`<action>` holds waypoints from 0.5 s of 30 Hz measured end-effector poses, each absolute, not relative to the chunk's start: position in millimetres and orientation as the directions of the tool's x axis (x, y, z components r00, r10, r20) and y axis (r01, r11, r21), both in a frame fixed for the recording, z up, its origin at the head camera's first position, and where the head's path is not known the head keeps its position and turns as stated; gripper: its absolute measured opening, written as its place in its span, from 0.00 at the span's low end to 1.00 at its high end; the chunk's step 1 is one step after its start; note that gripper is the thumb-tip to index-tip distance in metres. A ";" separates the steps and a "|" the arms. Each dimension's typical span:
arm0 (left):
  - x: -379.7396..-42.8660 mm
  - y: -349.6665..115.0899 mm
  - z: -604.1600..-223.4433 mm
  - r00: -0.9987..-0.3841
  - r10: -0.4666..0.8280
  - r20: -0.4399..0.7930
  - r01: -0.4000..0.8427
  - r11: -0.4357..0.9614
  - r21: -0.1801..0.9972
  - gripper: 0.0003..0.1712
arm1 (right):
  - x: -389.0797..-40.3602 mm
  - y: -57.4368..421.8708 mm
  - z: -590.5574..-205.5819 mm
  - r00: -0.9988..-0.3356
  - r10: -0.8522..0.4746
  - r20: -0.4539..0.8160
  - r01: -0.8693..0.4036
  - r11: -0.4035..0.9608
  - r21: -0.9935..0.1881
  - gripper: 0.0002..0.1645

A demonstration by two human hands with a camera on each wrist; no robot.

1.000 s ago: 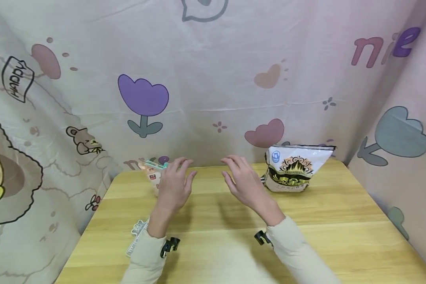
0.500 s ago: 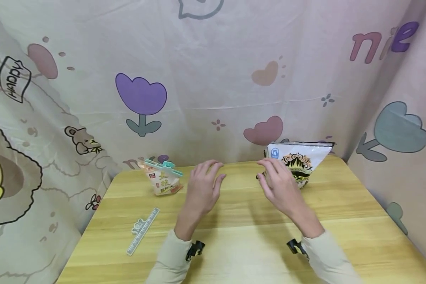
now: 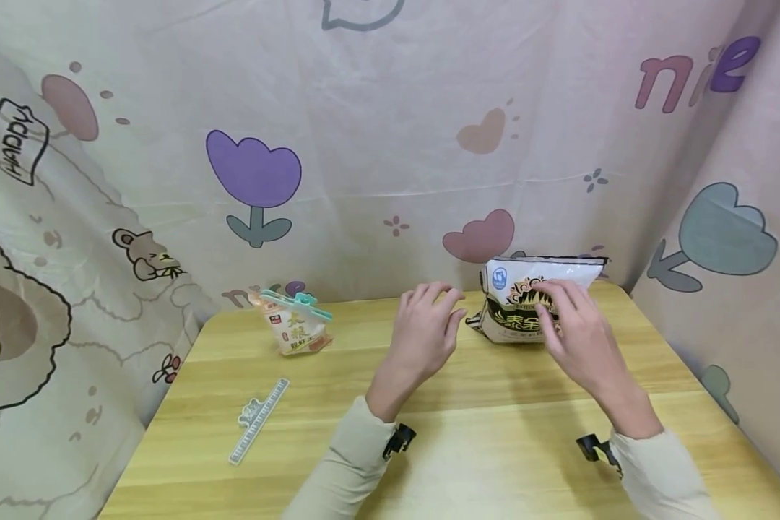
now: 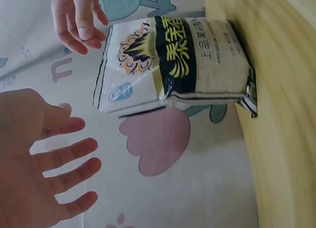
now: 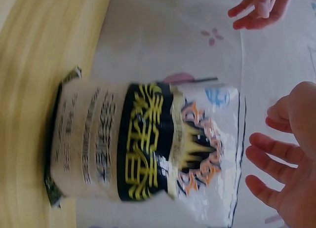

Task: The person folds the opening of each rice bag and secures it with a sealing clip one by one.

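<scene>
A white rice bag (image 3: 507, 321) with a black band and yellow lettering stands upright at the back right of the table; its folded top edge runs along the upper side. My right hand (image 3: 578, 336), fingers gently bent, overlaps the bag's right part in the head view. In the right wrist view a gap shows between those fingertips and the bag's top edge (image 5: 239, 159). To the bag's left hovers my left hand (image 3: 425, 328), fingers relaxed and spread, holding nothing. The left wrist view shows the bag (image 4: 177, 60) beyond my left fingers (image 4: 74, 154).
At the back left stands a small orange-and-white packet (image 3: 295, 332) with a mint-green clip (image 3: 299, 303) across its top. Nearer lies a pale, narrow strip (image 3: 260, 422) with a bear-shaped piece on its side. A patterned curtain (image 3: 364, 144) closes in the wooden table (image 3: 468, 462).
Both hands have moved right, the right hand sweeping across the front of the rice bag in the head view. The small packet and pale strip have come into full view behind the left arm.
</scene>
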State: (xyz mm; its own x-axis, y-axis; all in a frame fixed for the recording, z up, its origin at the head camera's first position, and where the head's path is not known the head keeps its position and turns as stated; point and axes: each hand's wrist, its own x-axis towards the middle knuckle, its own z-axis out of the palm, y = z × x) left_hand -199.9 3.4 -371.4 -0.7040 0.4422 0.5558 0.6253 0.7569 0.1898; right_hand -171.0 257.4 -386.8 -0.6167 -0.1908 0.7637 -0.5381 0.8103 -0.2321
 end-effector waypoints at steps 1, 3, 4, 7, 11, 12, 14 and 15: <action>-201.2 7.3 -369.9 -0.709 0.446 0.546 0.623 0.759 0.190 0.13 | -170.6 261.5 -385.1 -0.617 -0.184 0.765 -0.530 0.816 -0.231 0.21; -203.8 15.1 -368.0 -0.715 0.458 0.528 0.624 0.759 0.186 0.14 | -170.6 270.1 -382.1 -0.614 -0.173 0.770 -0.515 0.827 -0.224 0.21; -205.4 19.1 -367.4 -0.714 0.465 0.524 0.627 0.757 0.183 0.15 | -171.0 274.4 -380.7 -0.610 -0.170 0.774 -0.509 0.833 -0.218 0.20; -210.6 31.4 -364.5 -0.691 0.483 0.538 0.651 0.740 0.173 0.17 | -173.9 285.7 -376.0 -0.591 -0.169 0.789 -0.493 0.849 -0.188 0.21; -218.9 46.7 -356.9 -0.660 0.492 0.568 0.671 0.726 0.152 0.21 | -181.4 295.8 -369.2 -0.569 -0.170 0.804 -0.485 0.859 -0.162 0.22; -220.9 50.3 -354.9 -0.658 0.496 0.567 0.673 0.726 0.146 0.22 | -183.3 297.4 -368.1 -0.567 -0.169 0.806 -0.485 0.860 -0.160 0.22; -224.0 57.2 -351.2 -0.662 0.506 0.553 0.667 0.735 0.125 0.23 | -186.6 300.1 -366.7 -0.566 -0.168 0.807 -0.482 0.862 -0.159 0.21; -225.5 60.7 -349.9 -0.664 0.511 0.545 0.663 0.740 0.113 0.24 | -188.1 300.9 -366.2 -0.570 -0.168 0.805 -0.479 0.863 -0.159 0.21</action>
State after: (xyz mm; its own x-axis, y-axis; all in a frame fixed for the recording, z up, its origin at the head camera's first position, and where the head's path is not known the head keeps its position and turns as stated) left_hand -225.5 60.7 -349.9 -0.6642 0.5115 0.5452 0.6626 0.7404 0.1127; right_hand -188.1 300.9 -366.2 -0.5696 -0.1680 0.8045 -0.4793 0.8631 -0.1591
